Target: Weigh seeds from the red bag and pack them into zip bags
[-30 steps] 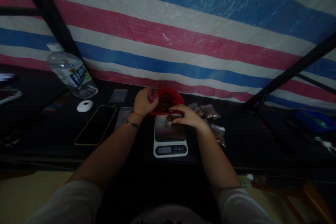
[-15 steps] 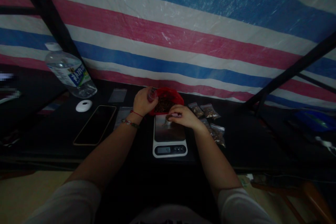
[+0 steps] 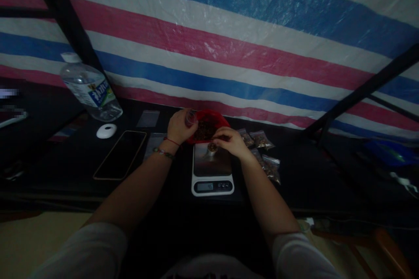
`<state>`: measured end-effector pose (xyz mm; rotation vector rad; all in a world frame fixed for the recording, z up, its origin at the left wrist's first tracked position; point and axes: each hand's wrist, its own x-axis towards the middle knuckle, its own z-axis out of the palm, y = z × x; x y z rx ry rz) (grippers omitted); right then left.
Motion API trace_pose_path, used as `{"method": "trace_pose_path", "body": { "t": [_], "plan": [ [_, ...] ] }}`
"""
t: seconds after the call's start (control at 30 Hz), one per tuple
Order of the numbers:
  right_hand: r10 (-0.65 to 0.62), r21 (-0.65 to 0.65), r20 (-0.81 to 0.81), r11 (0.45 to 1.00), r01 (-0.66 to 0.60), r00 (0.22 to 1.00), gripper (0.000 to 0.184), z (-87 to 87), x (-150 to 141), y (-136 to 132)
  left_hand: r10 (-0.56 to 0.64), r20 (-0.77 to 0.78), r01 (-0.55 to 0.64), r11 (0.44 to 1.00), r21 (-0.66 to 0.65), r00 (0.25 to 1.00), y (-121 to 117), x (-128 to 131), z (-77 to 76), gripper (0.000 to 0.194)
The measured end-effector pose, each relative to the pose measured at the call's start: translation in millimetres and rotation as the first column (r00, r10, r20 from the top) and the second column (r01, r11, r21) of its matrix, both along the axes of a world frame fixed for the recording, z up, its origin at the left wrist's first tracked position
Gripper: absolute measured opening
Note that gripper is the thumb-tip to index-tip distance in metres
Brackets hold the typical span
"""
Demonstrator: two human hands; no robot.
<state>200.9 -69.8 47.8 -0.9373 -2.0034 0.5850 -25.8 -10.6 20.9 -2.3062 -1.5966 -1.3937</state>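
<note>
The right hand (image 3: 229,141) is poised over the back of the scale (image 3: 212,166), fingers bent, tips gathered just by the rim of a small cup (image 3: 212,149) — whether anything is pinched between them cannot be told. The cup, loaded with brown bits, is carried on the scale's metal plate, near its back edge; on the display (image 3: 214,186) figures are shown, too faint to be read surely.

Over to the left hand (image 3: 178,127): a clear container (image 3: 190,118) is being gripped there, right at the left side of a red bag (image 3: 212,117). Dark brown bits are held in that bag, which is set behind the scale, by the back edge of the table (image 3: 301,174). To the scale's right, filled packets (image 3: 262,139) are grouped — and to the left, by the left forearm, a flat clear bag (image 3: 153,144) is laid, partly covered. Another clear sachet (image 3: 148,118) is placed nearer the back edge. Farther left, a phone (image 3: 120,155) is laid slantwise toward the front edge, with a white case (image 3: 106,130) and a bottle (image 3: 91,91) ranged behind it.
</note>
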Motion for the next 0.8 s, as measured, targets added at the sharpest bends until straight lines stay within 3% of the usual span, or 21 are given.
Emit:
{"method": "trace_pose_path", "body": {
  "t": [0.17,0.3,0.4,0.47,0.57,0.63,0.7,0.8],
  "plan": [
    [-0.196,0.039,0.060,0.980,0.193,0.979,0.018,-6.7,-6.6,36.6,-0.010,0.002,0.010,1.000,-0.003,1.000,0.4,-0.4,-0.5,0.051],
    [-0.221,0.047,0.238,0.975,0.216,0.946,0.032,-5.6,-6.6,52.2,-0.002,0.012,0.002,1.000,0.020,1.000,0.7,-0.5,-1.3,0.053],
    [-0.176,0.024,0.197,0.984,0.175,0.965,0.029,1.3,3.0,38.7,-0.004,0.014,0.004,1.000,0.006,1.000,0.8,-0.4,-1.5,0.053],
    [-0.039,-0.053,0.144,0.997,0.047,0.989,0.030,5.1,10.2,22.6,-0.006,0.010,0.006,1.000,0.002,1.000,0.8,0.1,-1.4,0.052],
    [0.182,-0.206,0.156,0.967,-0.148,0.971,0.057,5.8,14.5,0.8,-0.005,0.004,0.005,1.000,-0.008,1.000,0.7,0.8,-1.4,0.051],
    [0.202,-0.234,0.239,0.961,-0.146,0.950,0.061,3.9,12.3,-7.2,-0.002,0.008,0.002,1.000,-0.008,1.000,0.5,0.9,-1.4,0.052],
    [0.171,-0.230,0.303,0.968,-0.102,0.937,0.049,2.1,8.7,-9.8,0.010,0.016,-0.010,1.000,0.005,1.000,0.2,0.4,-1.4,0.052],
    [0.105,-0.203,0.247,0.978,-0.054,0.963,0.041,1.4,7.0,-8.3,0.027,0.024,-0.028,0.999,0.023,0.999,0.4,-0.7,-1.3,0.051]
  ]
}}
